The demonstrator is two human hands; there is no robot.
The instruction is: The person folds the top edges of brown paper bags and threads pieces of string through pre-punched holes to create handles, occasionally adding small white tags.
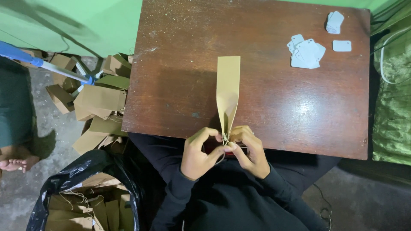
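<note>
- Your left hand (198, 153) sits at the near edge of the bench (171, 85); its fingers curl inward, thumb and forefinger pinched at the near end of the paper bag (227, 87)
- Your right hand (250, 150) mirrors it from the other side; its fingertips close in on the same spot, touching the bag's end where a thin string (225, 137) shows
- The paper bag is brown and folded flat; it lies lengthwise on the bench, pointing away from you, its near end narrowed between your two hands; its far end rests near the middle of the bench
- A loose heap of small white tags (306, 53) lies on the far right of the bench; a single tag (341, 45) lies just beside it; a small stack of tags (335, 22) sits near the far corner; all are well apart from your hands
- On the floor to your left, a pile of brown bags (98, 102) leans against the bench; a black plastic sack (81, 175) nearer you holds more of them
- At the far left edge, another person's bare foot (15, 163) rests on the floor
</note>
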